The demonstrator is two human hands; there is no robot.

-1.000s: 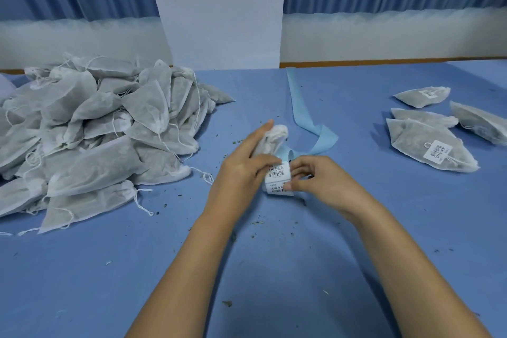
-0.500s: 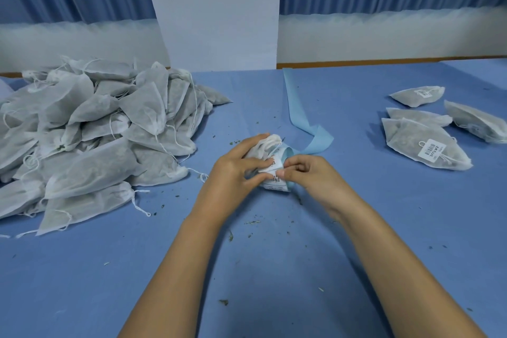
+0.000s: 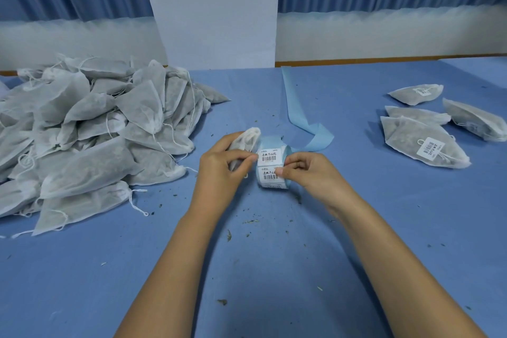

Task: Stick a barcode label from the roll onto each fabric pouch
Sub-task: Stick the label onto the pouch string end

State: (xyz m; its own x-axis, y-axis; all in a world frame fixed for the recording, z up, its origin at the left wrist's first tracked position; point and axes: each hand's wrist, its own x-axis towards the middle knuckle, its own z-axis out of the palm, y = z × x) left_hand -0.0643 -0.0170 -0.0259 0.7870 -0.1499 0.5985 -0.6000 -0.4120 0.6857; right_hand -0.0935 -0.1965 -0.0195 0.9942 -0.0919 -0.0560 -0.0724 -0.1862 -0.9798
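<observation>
At the table's centre my right hand (image 3: 307,170) grips the label roll (image 3: 271,169), thumb on the lower barcode label. White labels with barcodes face me on its light blue backing. My left hand (image 3: 222,167) holds a white fabric pouch (image 3: 245,143) in its curled fingers, while its thumb and forefinger pinch the left edge of the upper label. A tail of bare blue backing strip (image 3: 299,115) runs from the roll toward the far wall.
A big heap of unlabelled pouches (image 3: 90,129) with drawstrings fills the left side. Several labelled pouches (image 3: 422,143) lie at the right. Dried herb crumbs dot the blue tablecloth (image 3: 260,269). A white pillar (image 3: 211,8) stands behind.
Both hands were bunched over the roll, hiding the labels. Now they have drawn apart a little and the roll's two front labels show between them.
</observation>
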